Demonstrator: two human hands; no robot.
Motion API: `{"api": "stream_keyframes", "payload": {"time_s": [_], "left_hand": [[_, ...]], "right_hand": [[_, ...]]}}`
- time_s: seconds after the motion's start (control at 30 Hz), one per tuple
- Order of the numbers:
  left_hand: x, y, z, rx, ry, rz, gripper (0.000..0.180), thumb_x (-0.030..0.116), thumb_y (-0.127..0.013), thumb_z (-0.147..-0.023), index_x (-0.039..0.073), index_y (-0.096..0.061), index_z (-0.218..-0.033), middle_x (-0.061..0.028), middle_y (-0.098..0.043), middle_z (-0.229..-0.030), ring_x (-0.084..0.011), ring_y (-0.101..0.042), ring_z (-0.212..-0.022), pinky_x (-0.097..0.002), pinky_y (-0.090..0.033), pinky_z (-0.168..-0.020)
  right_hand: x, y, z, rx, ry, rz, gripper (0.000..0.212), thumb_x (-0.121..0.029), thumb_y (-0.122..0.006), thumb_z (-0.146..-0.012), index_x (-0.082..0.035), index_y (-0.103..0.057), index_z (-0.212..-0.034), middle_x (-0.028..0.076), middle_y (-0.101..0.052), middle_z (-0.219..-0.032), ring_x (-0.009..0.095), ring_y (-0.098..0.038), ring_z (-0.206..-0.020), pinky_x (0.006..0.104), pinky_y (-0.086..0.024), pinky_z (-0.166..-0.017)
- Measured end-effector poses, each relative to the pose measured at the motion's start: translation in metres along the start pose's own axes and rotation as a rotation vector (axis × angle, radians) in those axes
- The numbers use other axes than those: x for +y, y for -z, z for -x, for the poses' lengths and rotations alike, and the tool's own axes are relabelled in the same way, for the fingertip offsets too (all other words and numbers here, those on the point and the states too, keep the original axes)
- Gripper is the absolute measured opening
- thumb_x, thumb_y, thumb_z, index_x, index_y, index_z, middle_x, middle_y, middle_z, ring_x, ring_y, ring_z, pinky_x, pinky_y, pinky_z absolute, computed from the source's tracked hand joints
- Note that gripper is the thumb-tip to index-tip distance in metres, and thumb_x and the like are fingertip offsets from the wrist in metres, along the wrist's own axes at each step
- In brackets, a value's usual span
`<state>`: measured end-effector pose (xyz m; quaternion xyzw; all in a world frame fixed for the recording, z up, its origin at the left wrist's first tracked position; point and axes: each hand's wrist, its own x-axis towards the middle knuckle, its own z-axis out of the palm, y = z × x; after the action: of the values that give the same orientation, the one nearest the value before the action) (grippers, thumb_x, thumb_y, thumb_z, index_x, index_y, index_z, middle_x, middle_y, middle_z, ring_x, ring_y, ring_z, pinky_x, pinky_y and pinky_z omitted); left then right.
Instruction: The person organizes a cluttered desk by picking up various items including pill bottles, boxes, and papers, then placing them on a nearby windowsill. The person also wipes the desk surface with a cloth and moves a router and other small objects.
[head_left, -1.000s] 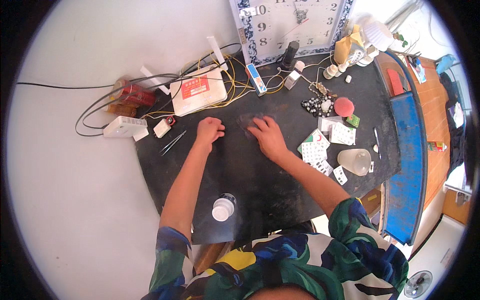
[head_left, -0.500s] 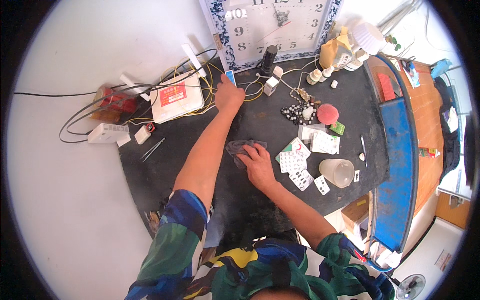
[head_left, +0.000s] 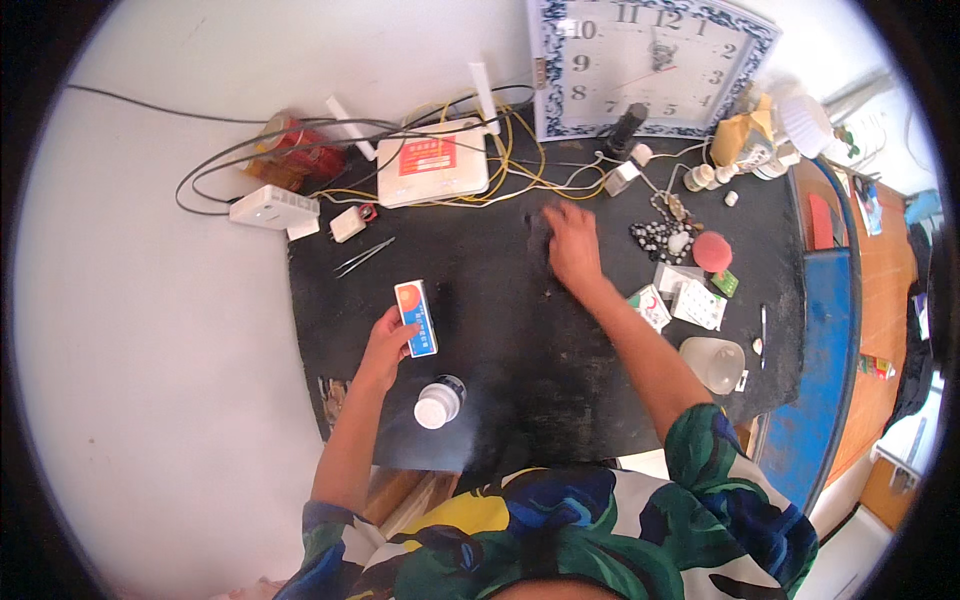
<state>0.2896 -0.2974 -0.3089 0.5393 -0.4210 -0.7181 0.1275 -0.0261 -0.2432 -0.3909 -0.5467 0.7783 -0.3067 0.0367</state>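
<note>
My left hand (head_left: pixel 385 345) is closed round a small flat box (head_left: pixel 416 318), white and blue with an orange patch, held over the left part of the black table. Just below it stands a white bottle (head_left: pixel 438 402) with a white cap and dark label. Farther away, my right hand (head_left: pixel 574 245) presses down on the table with bent fingers. A dark cloth (head_left: pixel 540 232) shows faintly at its fingertips, hard to tell from the black top.
A white router (head_left: pixel 432 178) with tangled cables lies along the wall. Behind stands a large square clock (head_left: pixel 650 70). Tweezers (head_left: pixel 365 257) lie at left. Beads (head_left: pixel 662 238), a pink round item (head_left: pixel 712 252), packets (head_left: pixel 698 304) and a translucent cup (head_left: pixel 714 364) are at right.
My left hand has come back from near the clock to the left front with the box. My right hand has slid the cloth away toward the cables. The view has shifted.
</note>
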Motion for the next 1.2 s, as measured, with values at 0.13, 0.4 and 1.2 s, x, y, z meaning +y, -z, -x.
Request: {"api": "stream_keyframes", "payload": {"time_s": [0.13, 0.4, 1.2], "left_hand": [[-0.007, 0.016, -0.017, -0.058, -0.032, 0.429, 0.046, 0.022, -0.056, -0.084, 0.004, -0.045, -0.125, -0.017, -0.056, -0.122, -0.0288, -0.057, -0.109, -0.0401, -0.049, -0.09], [0.019, -0.003, -0.114, -0.135, -0.098, 0.98, 0.04, 0.022, -0.058, -0.084, 0.005, -0.049, -0.118, -0.0166, -0.058, -0.118, -0.0342, -0.053, -0.113, -0.0439, -0.043, -0.093], [0.142, 0.02, -0.132, 0.289, -0.87, -1.3, 0.052, 0.026, -0.071, -0.074, 0.004, -0.052, -0.117, -0.0153, -0.056, -0.102, -0.0295, -0.059, -0.079, -0.0397, -0.049, -0.074]], "right_hand": [[-0.026, -0.026, -0.033, 0.062, 0.002, 0.043, 0.036, 0.0, -0.053, -0.074, -0.007, -0.062, -0.108, 0.014, -0.053, -0.116, 0.038, -0.048, -0.105, 0.0456, -0.043, -0.087], [-0.051, 0.007, 0.034, -0.23, 0.044, -0.215, 0.047, 0.007, -0.055, -0.067, -0.008, -0.061, -0.111, 0.014, -0.052, -0.122, 0.036, -0.046, -0.111, 0.0399, -0.04, -0.096], [-0.051, -0.004, 0.075, -0.034, 0.01, 0.053, 0.053, 0.002, -0.063, -0.061, -0.012, -0.06, -0.111, 0.01, -0.048, -0.125, 0.036, -0.042, -0.116, 0.0456, -0.036, -0.096]]}}
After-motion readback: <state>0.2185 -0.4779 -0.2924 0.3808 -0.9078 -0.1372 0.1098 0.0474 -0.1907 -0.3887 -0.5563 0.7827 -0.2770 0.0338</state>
